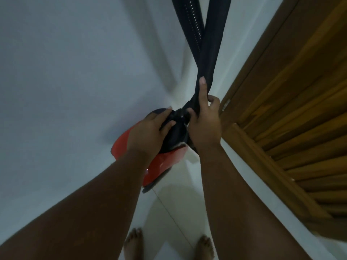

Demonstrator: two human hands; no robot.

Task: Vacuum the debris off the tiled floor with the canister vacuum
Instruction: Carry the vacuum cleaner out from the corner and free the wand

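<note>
A red and black canister vacuum [161,164] sits on the white tiled floor [169,212] below me. My left hand [148,132] presses on its black front top, fingers wrapped over the hose socket. My right hand [203,121] grips the black hose [212,44] just above where it meets the canister, thumb stretched up along it. The hose rises to the top of the view, crossing a second ribbed hose section [193,21]. No debris shows in this dim view.
A white wall [65,72] fills the left. A brown wooden louvred door and frame [291,109] stand on the right, close to the canister. My bare feet [133,243] are at the bottom edge.
</note>
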